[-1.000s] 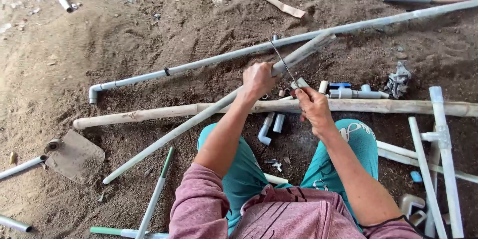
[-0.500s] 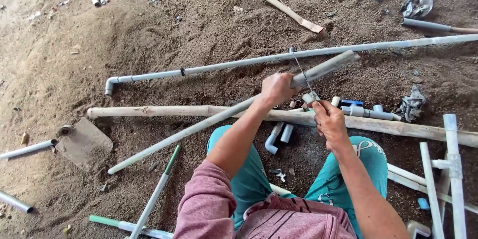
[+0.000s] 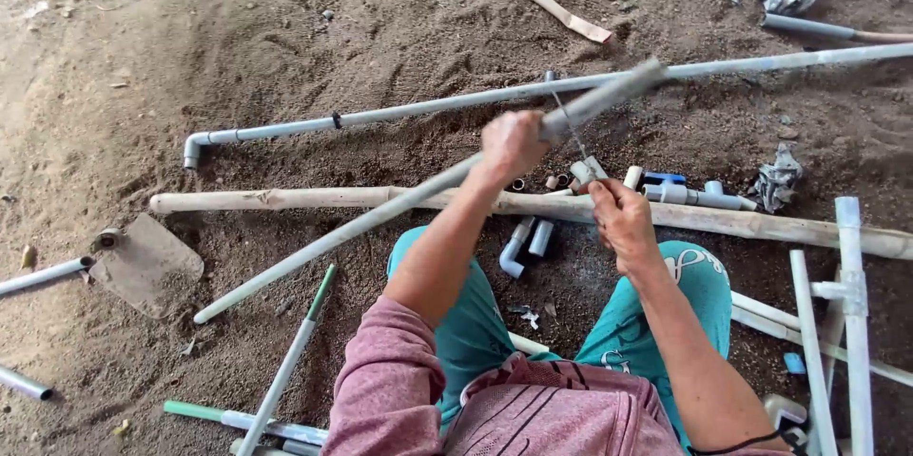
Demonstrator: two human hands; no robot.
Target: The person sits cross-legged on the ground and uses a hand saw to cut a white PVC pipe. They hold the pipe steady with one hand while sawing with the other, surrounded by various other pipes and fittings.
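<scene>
My left hand (image 3: 512, 145) grips a long grey plastic pipe (image 3: 361, 228) that slants from lower left to upper right across my lap. My right hand (image 3: 623, 218) holds the handle of a thin hacksaw blade (image 3: 569, 133), whose blade rises to the pipe just right of my left hand. The pipe's far end is blurred. A long wooden pole (image 3: 314, 198) lies flat under the pipe in front of my knees.
A long grey pipe with an elbow (image 3: 399, 114) lies across the dirt beyond. Short pipe fittings (image 3: 525, 242) and a blue-capped piece (image 3: 680, 192) lie by the pole. White pipe frames (image 3: 846, 304) stand at right; a trowel (image 3: 143, 261) and green-tipped pipes (image 3: 285, 370) at left.
The view has shifted slightly. My left hand still holds the slanted pipe; my right hand has moved the saw blade a little against it.
</scene>
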